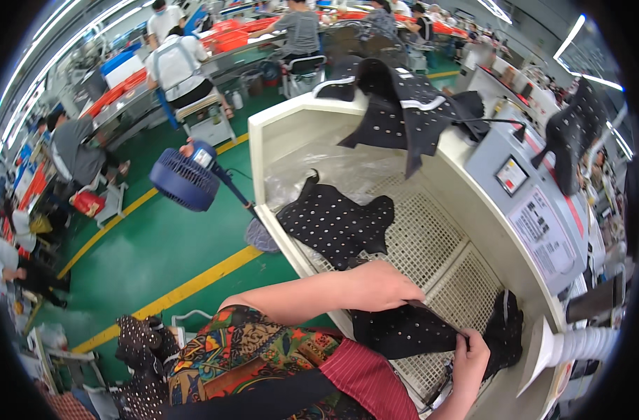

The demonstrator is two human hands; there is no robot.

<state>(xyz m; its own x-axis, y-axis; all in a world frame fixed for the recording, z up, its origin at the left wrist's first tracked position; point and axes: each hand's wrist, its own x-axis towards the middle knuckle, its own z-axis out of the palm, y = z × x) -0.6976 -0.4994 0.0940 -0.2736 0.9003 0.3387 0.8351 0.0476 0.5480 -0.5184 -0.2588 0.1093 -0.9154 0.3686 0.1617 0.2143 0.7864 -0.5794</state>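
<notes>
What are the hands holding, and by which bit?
A black dotted cloth: the left hand holds its upper edge, the right hand pinches its right corner.

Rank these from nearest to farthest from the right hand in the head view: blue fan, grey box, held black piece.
1. Held black piece: gripped by the right hand.
2. Grey box: above, to the right.
3. Blue fan: far upper left.

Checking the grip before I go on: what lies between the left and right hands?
In the head view, a black dotted piece spans from the left hand to the right hand.
</notes>
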